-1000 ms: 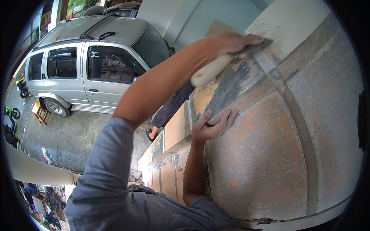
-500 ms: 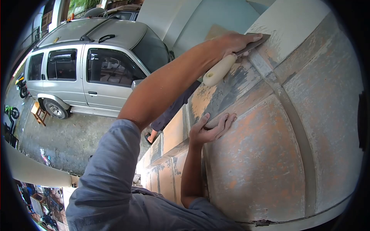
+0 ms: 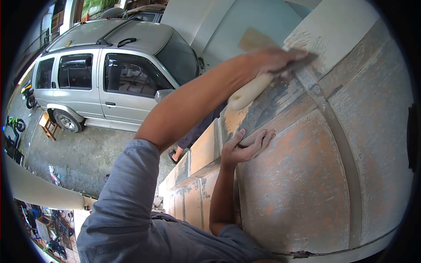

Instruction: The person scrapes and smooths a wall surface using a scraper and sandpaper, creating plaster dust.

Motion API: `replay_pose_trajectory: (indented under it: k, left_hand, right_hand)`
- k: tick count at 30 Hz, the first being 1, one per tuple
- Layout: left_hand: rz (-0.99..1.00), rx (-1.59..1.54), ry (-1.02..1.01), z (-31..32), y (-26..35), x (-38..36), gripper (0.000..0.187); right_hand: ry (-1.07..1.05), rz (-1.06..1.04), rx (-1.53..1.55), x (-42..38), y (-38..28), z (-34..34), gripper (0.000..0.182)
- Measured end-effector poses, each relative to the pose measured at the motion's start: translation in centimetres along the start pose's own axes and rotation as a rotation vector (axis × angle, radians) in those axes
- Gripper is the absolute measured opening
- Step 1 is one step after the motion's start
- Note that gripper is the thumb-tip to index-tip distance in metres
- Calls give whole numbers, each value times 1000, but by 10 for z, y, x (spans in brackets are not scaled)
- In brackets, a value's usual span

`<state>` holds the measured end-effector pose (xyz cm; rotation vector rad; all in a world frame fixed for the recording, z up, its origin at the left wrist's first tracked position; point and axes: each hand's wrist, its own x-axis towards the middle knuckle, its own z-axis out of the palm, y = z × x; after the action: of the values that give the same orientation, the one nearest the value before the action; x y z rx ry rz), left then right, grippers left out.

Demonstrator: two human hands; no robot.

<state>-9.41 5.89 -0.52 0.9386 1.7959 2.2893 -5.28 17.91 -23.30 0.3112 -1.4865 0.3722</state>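
My left hand (image 3: 276,61) grips a putty knife (image 3: 249,93) with a cream handle, the handle's rounded end sticking out below the palm. Its dark metal blade, blurred, lies flat against the wall near the patch of white coating (image 3: 322,37) at the upper right. Lower down, my right hand (image 3: 247,149) rests on the edge of a tile-like panel (image 3: 298,179), thumb apart from the loosely bent fingers, holding nothing. Wet grey filler (image 3: 263,111) smears the orange-brown surface between the two hands.
A silver SUV (image 3: 118,74) stands on the concrete floor (image 3: 96,153) to the left. Close to its front wheel is a wooden stool (image 3: 49,125). A person's sandalled foot (image 3: 176,155) shows beyond the ledge. A pale round column (image 3: 44,193) crosses the lower left.
The putty knife has moved a little down and to the right across the wall in my left hand, its blade now blurred. My right hand stays at the panel edge; the view has shifted slightly.
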Motion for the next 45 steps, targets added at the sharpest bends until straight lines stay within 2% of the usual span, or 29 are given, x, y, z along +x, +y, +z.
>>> replay_pose_trajectory:
  k: [1,2,4,6,8,9,11,12,14,18,20,21,23,24,26,30,33,35,39,41,45]
  left_hand:
    - [43,-99,89,4,3,9,47]
    - [40,-106,85,5,5,13,47]
    - [-36,-124,158,9,15,11,47]
    - [2,-151,79,2,4,6,49]
    - [188,176,161,-11,-1,7,50]
    - [189,176,164,-15,-2,12,50]
    - [497,493,430,-24,3,26,49]
    - [498,501,430,-26,6,27,49]
    - [838,1005,519,-31,14,28,43]
    - [887,1226,531,-23,1,19,34]
    - [1048,1266,507,-19,-14,13,23]
    - [1050,1281,496,-19,-19,15,23]
    - [1248,1170,553,-16,-30,20,18]
    - [1242,1179,549,-15,-31,18,18]
    - [1042,1113,477,-13,-34,14,19]
    - [1055,1134,401,-2,-32,0,23]
    - [979,1202,421,-3,-26,10,25]
    - [852,1248,416,-9,-18,23,23]
    - [984,1257,368,0,-19,0,24]
    - [801,1428,437,3,-16,9,21]
    - [716,1460,425,13,-8,4,13]
  right_hand:
    - [11,14,22,-1,0,0,50]
    - [7,12,16,-1,1,0,50]
    - [2,-29,5,0,3,-2,50]
    - [12,-40,12,-1,4,-5,49]
    - [3,6,25,1,-2,-2,48]
    - [9,-9,37,1,0,-2,48]
    - [7,-32,47,1,3,-3,48]
    - [11,-39,50,-1,3,-3,47]
    - [29,-17,59,1,0,-4,47]
    - [79,23,49,0,-2,-2,40]
    - [86,20,48,2,-2,-3,39]
    - [86,10,48,3,-3,-2,39]
    - [73,15,46,3,-4,-3,42]
    - [48,4,39,3,-3,-5,44]
    - [57,1,41,3,-3,-4,44]
    - [53,4,33,3,0,-6,43]
    - [58,29,24,3,-3,-4,42]
    - [62,40,15,3,-2,-7,42]
    - [93,54,29,6,-3,-1,40]
    - [98,37,43,4,-3,-4,40]
    - [52,90,26,4,-5,-8,39]
